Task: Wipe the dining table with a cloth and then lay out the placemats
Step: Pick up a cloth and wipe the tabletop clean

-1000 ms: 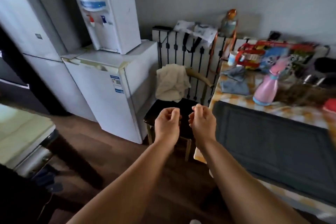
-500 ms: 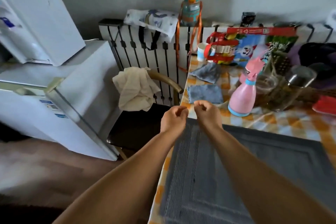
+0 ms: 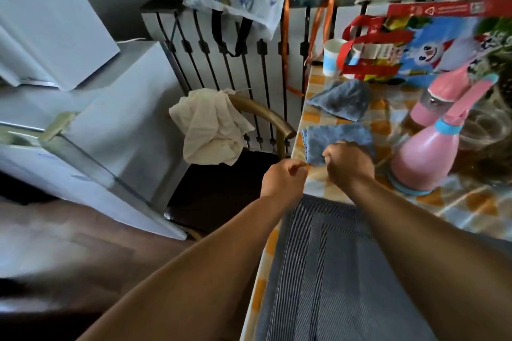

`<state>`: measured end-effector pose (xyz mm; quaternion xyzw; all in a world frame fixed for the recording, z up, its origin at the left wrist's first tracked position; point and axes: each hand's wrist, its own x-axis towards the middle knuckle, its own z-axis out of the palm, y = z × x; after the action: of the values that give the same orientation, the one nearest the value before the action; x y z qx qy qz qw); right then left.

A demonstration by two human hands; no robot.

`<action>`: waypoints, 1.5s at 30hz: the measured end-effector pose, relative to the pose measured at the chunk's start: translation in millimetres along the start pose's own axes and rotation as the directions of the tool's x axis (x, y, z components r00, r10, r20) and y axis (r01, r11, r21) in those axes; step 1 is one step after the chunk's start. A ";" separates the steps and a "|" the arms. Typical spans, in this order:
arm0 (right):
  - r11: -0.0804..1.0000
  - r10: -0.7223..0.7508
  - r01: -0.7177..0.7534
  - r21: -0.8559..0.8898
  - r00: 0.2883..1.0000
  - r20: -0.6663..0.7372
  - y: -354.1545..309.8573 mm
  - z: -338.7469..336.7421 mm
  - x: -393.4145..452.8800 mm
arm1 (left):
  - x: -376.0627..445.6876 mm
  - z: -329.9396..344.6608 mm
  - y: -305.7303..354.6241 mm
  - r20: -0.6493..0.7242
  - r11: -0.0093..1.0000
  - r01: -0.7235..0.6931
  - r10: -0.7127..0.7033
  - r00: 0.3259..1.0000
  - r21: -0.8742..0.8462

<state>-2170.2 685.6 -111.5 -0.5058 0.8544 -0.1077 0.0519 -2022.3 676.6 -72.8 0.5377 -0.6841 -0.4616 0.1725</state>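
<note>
Mid-frame, both fists are curled tight: right hand point(image 3: 349, 165) over the folded blue cloth point(image 3: 336, 139), left hand point(image 3: 283, 180) at the worktop point(image 3: 468, 210) edge, fingers holding nothing visible

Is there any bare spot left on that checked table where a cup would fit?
A little. One free patch of orange checked tablecloth lies right of the pink spray bottle, beyond the grey woven placemat. A narrow strip shows between the two blue cloths. The back is crowded: white paper cup, red-handled cartoon bag, glassware.
</note>
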 end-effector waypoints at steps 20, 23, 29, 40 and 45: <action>0.723 -0.458 0.458 0.517 0.878 -0.138 -216.7 -106.8 -133.9 | -107.9 -153.0 -18.1 -0.248 0.659 0.008 -0.294 0.923 -0.752; 0.643 -0.549 0.538 0.544 0.820 -0.162 -276.1 -103.4 -179.0 | -159.6 -206.5 -45.6 -0.416 0.737 -0.031 -0.346 0.841 -0.675; 0.466 -0.727 0.703 0.536 0.650 -0.221 -403.1 -86.2 -317.0 | -299.9 -317.3 -129.8 -0.582 0.698 -0.126 -0.469 0.664 -0.705; 0.041 -0.987 0.707 0.706 0.140 -0.083 -598.2 -69.0 -637.6 | -622.4 -448.3 -286.4 -0.720 0.580 -0.442 -0.634 0.283 -0.684; -0.117 -0.991 0.659 0.743 -0.127 -0.043 -655.2 -59.2 -762.6 | -739.7 -473.4 -336.7 -0.717 0.585 -0.541 -0.696 0.049 -0.604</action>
<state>-1254.5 1056.1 85.5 -0.9093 0.1143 -0.1944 0.3498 -1213.5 1128.9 88.2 0.5905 -0.0250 -0.2127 0.7781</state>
